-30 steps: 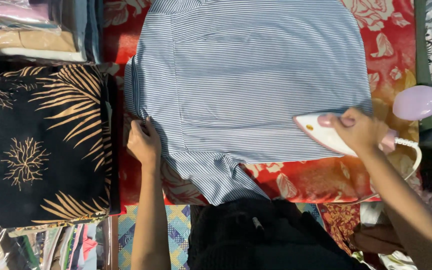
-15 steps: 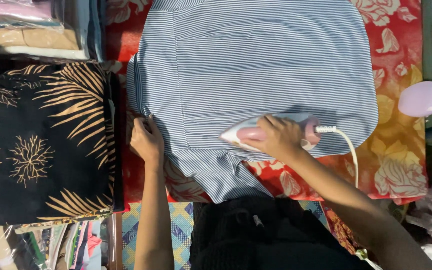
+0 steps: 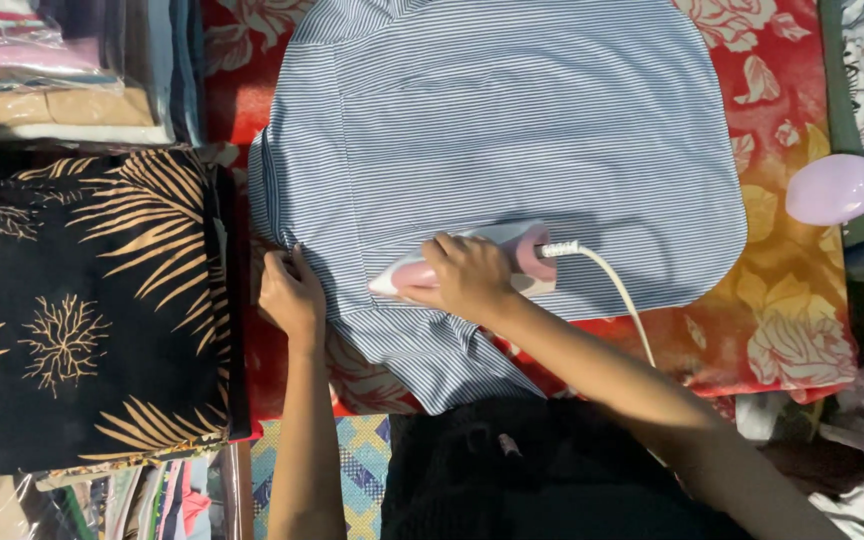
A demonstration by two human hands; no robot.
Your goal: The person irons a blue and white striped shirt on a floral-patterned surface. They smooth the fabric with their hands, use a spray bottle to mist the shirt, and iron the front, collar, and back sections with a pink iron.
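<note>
Striped shirt (image 3: 512, 130) lies spread flat over a red flowered cloth (image 3: 802, 300). On the shirt's lower part sits a white and pink iron (image 3: 512, 262), and the right hand (image 3: 467, 278) is closed around its handle; a white cord (image 3: 612, 290) trails from the iron's back end. The left hand (image 3: 292, 295) rests at the shirt's left edge, fingers curled on the fabric. A black leaf-print cloth (image 3: 82, 310) lies just beside it, and a pale purple bottle (image 3: 837, 188) sits at the far right.

I see my left hand (image 3: 292, 292) at nine o'clock, fingers curled, palm pressed flat down. My right hand (image 3: 467, 277) sits centre, fist closed in a grip, forearm stretching toward five o'clock.
</note>
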